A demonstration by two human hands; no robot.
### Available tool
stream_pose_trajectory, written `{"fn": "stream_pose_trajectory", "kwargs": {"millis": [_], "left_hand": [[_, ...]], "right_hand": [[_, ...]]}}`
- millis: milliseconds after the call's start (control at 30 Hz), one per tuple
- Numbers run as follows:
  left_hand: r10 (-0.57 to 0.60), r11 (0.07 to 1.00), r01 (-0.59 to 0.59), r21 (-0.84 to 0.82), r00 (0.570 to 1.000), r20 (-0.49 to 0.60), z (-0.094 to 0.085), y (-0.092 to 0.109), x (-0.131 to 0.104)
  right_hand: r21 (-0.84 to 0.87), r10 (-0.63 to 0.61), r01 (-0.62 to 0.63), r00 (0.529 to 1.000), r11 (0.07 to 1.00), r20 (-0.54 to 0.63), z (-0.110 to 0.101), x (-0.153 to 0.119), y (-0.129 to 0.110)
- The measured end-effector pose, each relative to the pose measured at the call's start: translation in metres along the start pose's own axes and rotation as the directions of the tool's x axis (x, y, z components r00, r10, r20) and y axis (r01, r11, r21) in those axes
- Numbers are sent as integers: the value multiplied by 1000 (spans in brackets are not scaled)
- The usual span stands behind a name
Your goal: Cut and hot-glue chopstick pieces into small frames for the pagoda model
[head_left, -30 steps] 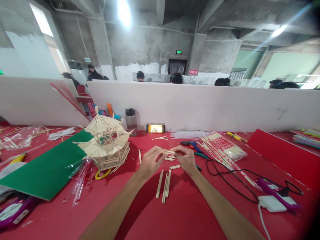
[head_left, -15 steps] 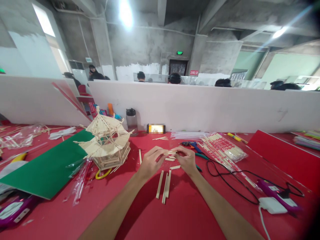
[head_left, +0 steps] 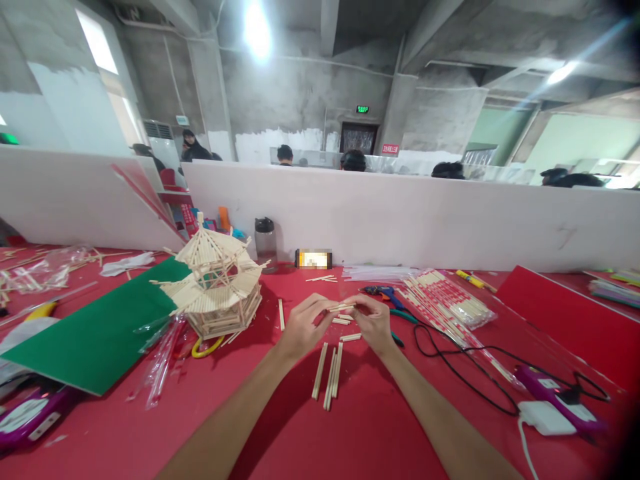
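Observation:
Between my two hands, just above the red table (head_left: 280, 427), short pale wooden sticks (head_left: 342, 307) are held level. My left hand (head_left: 303, 328) pinches their left end, and my right hand (head_left: 373, 323) pinches the right end. How many sticks lie in the fingers is too small to tell. Under and just below the hands lie short stick pieces (head_left: 351, 337). Closer to me, several longer sticks (head_left: 333, 373) rest lengthwise. To the left stands a wooden stick pavilion model (head_left: 220, 287) with two tiers of roof.
A green board (head_left: 95, 333) lies left, partly under the model. A bottle (head_left: 265, 243) and a phone (head_left: 314, 259) stand by the white partition (head_left: 400, 220). Right are a blue glue gun (head_left: 383, 292), packed sticks (head_left: 457, 300), a black cable (head_left: 470, 348) and a purple power strip (head_left: 560, 400).
The view has shifted slightly. Both hands keep their pinch on the sticks, with hardly any movement; the things on the table lie as before.

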State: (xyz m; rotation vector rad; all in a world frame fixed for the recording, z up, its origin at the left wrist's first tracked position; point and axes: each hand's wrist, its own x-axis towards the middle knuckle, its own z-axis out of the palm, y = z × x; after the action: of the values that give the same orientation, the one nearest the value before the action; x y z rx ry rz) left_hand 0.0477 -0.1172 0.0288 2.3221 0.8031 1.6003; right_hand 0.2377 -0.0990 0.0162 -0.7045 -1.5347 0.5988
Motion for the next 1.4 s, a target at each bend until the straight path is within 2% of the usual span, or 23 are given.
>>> {"fn": "stream_pose_trajectory", "kwargs": {"millis": [733, 833, 900, 1000, 1067, 1200, 1400], "left_hand": [[37, 999, -37, 10, 999, 7, -2, -3, 0], [-30, 999, 30, -14, 999, 12, -2, 0, 2], [-132, 991, 133, -30, 991, 27, -2, 1, 5], [-317, 943, 322, -83, 946, 67, 1, 1, 9], [-396, 905, 405, -130, 914, 88, 3, 0, 10], [-443, 870, 451, -199, 892, 85, 7, -3, 9], [-445, 867, 447, -221, 893, 63, 4, -2, 10]], "right_hand": [[-3, -7, 7, 1000, 1000, -12, 1, 1, 1], [11, 31, -31, 999, 999, -33, 4, 1, 1], [35, 80, -79, 996, 996, -47, 5, 2, 2], [77, 153, -151, 988, 986, -24, 4, 3, 3], [96, 178, -177, 984, 979, 4, 2, 5, 4], [129, 191, -189, 982, 973, -4, -2, 7, 6], [118, 173, -167, 984, 979, -37, -3, 8, 5]]}}
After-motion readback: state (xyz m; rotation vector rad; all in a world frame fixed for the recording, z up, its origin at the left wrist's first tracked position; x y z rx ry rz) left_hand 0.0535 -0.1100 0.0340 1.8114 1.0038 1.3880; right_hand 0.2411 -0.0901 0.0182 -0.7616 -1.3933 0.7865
